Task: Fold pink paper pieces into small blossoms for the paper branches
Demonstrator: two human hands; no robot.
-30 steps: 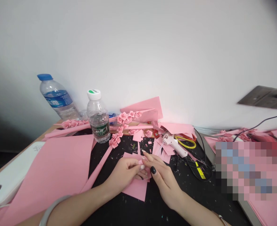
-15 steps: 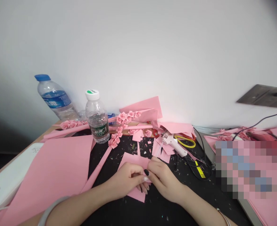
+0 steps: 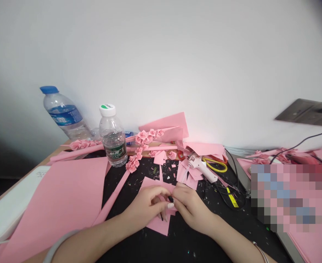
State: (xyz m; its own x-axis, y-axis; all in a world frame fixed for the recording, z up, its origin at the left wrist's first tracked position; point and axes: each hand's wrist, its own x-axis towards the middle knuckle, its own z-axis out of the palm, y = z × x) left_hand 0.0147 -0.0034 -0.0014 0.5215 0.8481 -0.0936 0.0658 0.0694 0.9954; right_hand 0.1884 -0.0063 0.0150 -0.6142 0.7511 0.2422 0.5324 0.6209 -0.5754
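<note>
Fingertips of my left hand and my right hand meet over the black work surface. Between them they pinch a small folded piece of pink paper, mostly hidden by the fingers. Its exact shape cannot be made out. Flat sheets of pink paper lie beneath the hands. Just beyond are a pink-and-white glue gun and scattered paper scraps. A rolled pink paper stem with folded paper flowers slants to the left of my left hand.
A water bottle with a white cap stands left of centre; a blue-capped bottle leans by the wall. Yellow-handled scissors and black cables lie at right. A large pink sheet and a white device occupy the left.
My left fingers have opened slightly and shifted at the pinched piece, its thumb now lying flatter. My right hand has barely moved. The things around are unchanged.
</note>
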